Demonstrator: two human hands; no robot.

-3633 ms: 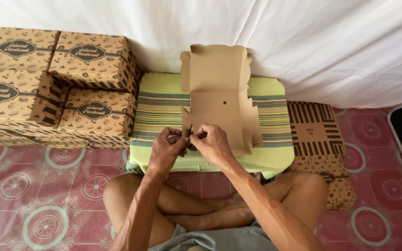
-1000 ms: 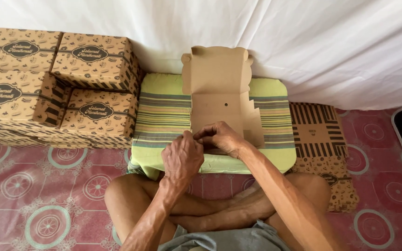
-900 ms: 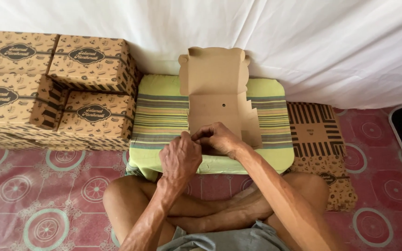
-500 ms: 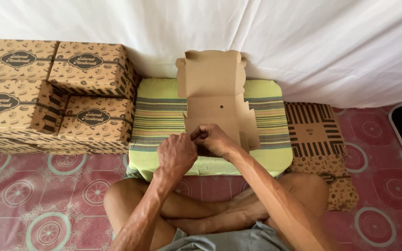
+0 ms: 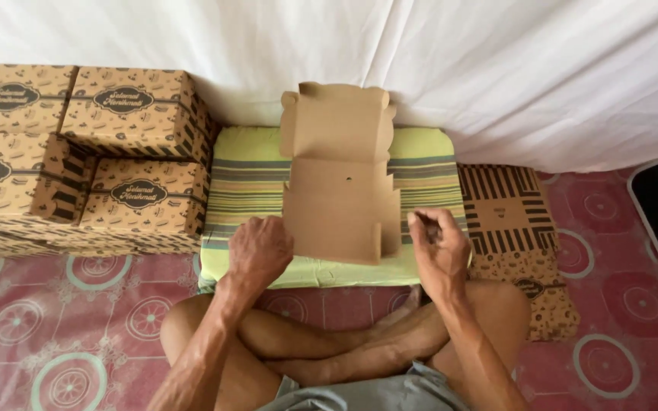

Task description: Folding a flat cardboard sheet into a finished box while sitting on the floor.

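A person sits cross-legged on a red patterned floor mat (image 5: 55,335), knees just short of a green striped cushion (image 5: 249,190) that serves as the work surface. The left hand (image 5: 259,251) rests knuckles-up on the cushion's near-left part, fingers curled loosely and holding nothing that can be seen, just beside the lower left corner of a half-formed brown cardboard box (image 5: 340,202). The right hand (image 5: 437,242) hovers off the box's right side, fingertips pinched together; whether anything small is between them cannot be told. The box lies in the middle of the cushion, its near front wall and right side flap standing, its lid (image 5: 336,122) tilted back toward the white cloth (image 5: 496,68) hung behind the cushion. Judging by this, the folding stands about midway: the tray part has walls raised but neither hand grips it, and the lid is unclosed. The next move would seem to call for both hands back on the box, pressing the side walls square and tucking the lid tabs down into the front. To the cushion's right lies a stack of flat printed box blanks (image 5: 508,221) on the floor mat. To its left, farther back against the cloth, finished printed boxes (image 5: 127,114) are piled in two tiers.
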